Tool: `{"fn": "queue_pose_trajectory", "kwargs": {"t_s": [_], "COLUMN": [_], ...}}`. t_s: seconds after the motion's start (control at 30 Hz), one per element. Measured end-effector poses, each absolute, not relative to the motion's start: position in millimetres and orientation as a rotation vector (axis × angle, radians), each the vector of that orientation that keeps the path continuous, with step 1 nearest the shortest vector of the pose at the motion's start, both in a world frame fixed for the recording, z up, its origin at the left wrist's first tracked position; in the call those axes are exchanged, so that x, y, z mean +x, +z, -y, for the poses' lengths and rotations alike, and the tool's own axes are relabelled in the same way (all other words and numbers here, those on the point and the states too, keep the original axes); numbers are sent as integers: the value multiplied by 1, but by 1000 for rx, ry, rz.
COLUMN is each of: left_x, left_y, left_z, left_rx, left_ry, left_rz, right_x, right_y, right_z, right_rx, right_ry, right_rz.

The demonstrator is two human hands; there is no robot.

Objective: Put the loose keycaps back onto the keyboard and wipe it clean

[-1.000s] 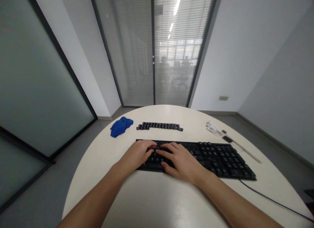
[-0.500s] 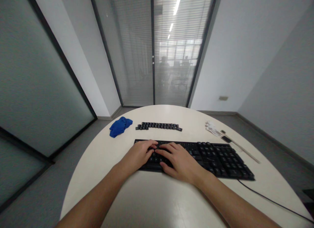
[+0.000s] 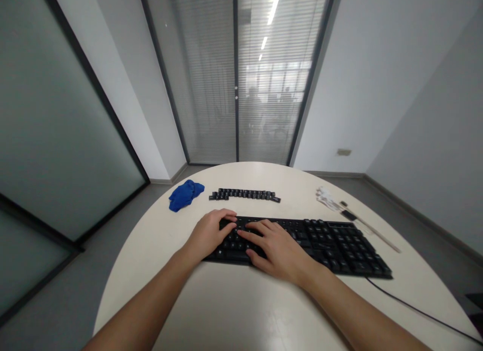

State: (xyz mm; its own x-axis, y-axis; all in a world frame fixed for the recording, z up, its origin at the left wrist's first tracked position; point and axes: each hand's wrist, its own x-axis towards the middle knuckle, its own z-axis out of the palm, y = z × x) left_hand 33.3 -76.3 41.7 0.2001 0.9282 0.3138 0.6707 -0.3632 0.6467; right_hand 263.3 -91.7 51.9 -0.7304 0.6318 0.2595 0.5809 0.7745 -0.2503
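Observation:
A black keyboard lies across the round table, its right part uncovered. My left hand is over the keyboard's left end, thumb and fingers apart, fingertips near the upper rows. Beside it, my right hand rests on the middle-left keys with its fingers spread. I see nothing held in either hand. Beyond the keyboard, several loose black keycaps sit in uneven rows. The keys under both palms are hidden.
On the cream table, a crumpled blue cloth lies at the back left. White crumpled items and a thin brush with dark bristles lie at the right. A black cable runs off the keyboard's near edge.
My left hand has shifted a little to the left and away from me, uncovering more keys. My right hand has hardly moved.

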Motion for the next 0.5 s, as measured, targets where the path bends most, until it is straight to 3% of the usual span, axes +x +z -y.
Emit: {"fn": "queue_pose_trajectory", "kwargs": {"t_s": [0.5], "left_x": [31], "left_y": [24], "left_z": [67], "left_rx": [2064], "left_ry": [980], "left_rz": [-1544], "right_x": [259], "right_y": [53], "right_z": [96], "right_rx": [-972], "right_ry": [212], "right_rz": [2625]}}
